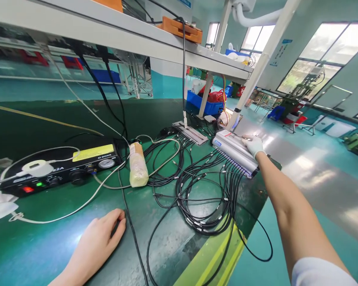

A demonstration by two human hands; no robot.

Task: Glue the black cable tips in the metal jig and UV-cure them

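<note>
From where I stood, the person's right hand (255,146), in a white glove, was stretched out to the silver box (235,149) near the far right edge of the green tabletop (56,242). Its fingertips met the box's upper side, but I could not tell whether that grip was clamped on anything. A row of black cables (203,222) ran from the near side of the box and lay coiled in wide loops before it. Just left of the box was a slim metal strip (193,134) with more cables along it.

The bare left hand (98,238) rested on the tabletop, well apart from the box, its grip loosely curled around nothing, with thumb and forefinger apart. Beyond it stood a black controller (67,167) with lit red and green switches, and beside that a film-wrapped bottle (139,167).
</note>
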